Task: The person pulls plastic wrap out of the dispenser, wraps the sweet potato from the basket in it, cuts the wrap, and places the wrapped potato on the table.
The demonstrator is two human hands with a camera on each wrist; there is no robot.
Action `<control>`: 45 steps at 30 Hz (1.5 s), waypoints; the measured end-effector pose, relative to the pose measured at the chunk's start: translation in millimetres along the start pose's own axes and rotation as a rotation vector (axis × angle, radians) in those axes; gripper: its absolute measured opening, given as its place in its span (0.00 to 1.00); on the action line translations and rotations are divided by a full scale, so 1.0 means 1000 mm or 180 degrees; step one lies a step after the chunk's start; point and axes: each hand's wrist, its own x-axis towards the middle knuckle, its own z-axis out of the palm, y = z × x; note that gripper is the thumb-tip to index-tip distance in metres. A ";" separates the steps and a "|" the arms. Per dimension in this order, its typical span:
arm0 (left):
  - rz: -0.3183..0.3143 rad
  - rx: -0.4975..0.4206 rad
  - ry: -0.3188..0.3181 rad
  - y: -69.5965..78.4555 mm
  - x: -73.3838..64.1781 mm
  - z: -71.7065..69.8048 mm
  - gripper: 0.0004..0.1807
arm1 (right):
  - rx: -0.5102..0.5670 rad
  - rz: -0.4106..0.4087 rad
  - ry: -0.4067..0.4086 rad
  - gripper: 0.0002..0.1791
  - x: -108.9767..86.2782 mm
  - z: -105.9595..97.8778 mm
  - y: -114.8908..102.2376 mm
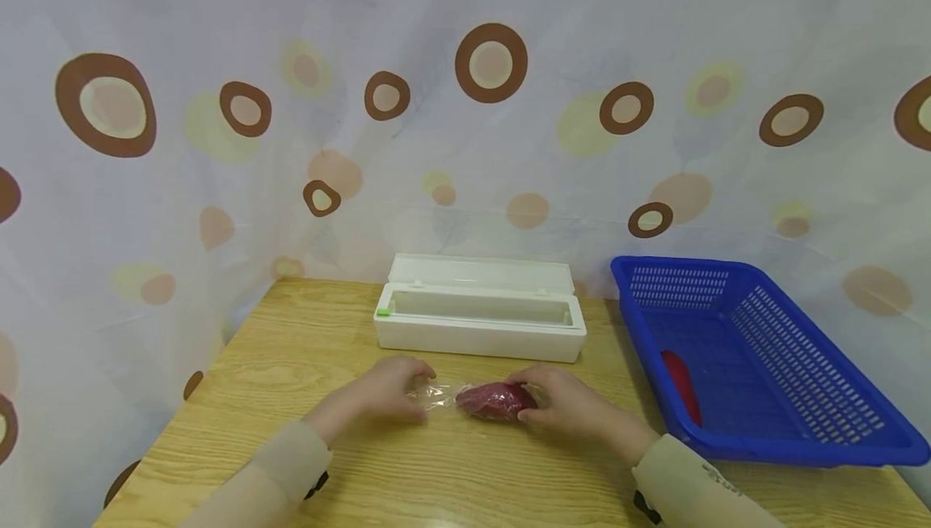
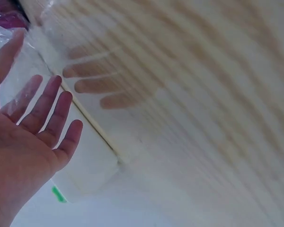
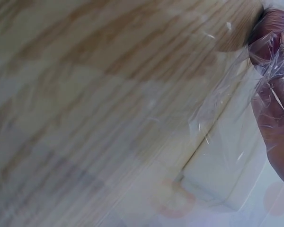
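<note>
A purple-red, tapered sweet potato [image 1: 490, 401] lies on the wooden table, wrapped in clear plastic film. Loose film [image 1: 439, 395] sticks out from its left end. My right hand [image 1: 563, 400] holds the wrapped sweet potato at its right end; in the right wrist view, film [image 3: 217, 101] hangs around the fingers and partly covers them. At the left end of the film is my left hand [image 1: 389, 390]. Its fingers are spread and loosely bent in the left wrist view, with film by the thumb; whether they touch it I cannot tell.
Behind the hands stands a long white box [image 1: 480, 335], its lid [image 1: 480, 271] raised and a green piece [image 1: 383, 312] at its left corner. To the right, a blue plastic basket [image 1: 643, 350] has a red object [image 1: 681, 386] inside. A patterned curtain [image 1: 436, 148] hangs behind.
</note>
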 end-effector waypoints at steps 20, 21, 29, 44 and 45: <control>0.0141 -0.0391 0.0452 0.005 -0.012 -0.005 0.02 | 0.0078 -0.0065 -0.0017 0.23 0.002 0.003 0.003; 0.0158 -0.0400 0.0481 0.006 -0.012 -0.005 0.02 | 0.0084 -0.0065 -0.0020 0.23 0.003 0.003 0.003; 0.0191 -0.0496 0.0553 0.020 -0.005 -0.005 0.02 | 0.0122 -0.0001 -0.0055 0.23 0.004 0.003 0.003; 0.0326 -0.0829 0.0679 0.050 0.017 0.003 0.03 | 0.0094 -0.0062 -0.0046 0.23 0.003 0.001 0.001; 0.0338 -0.0848 0.0677 0.051 0.018 0.004 0.03 | 0.0103 -0.0070 -0.0046 0.23 0.003 0.001 0.001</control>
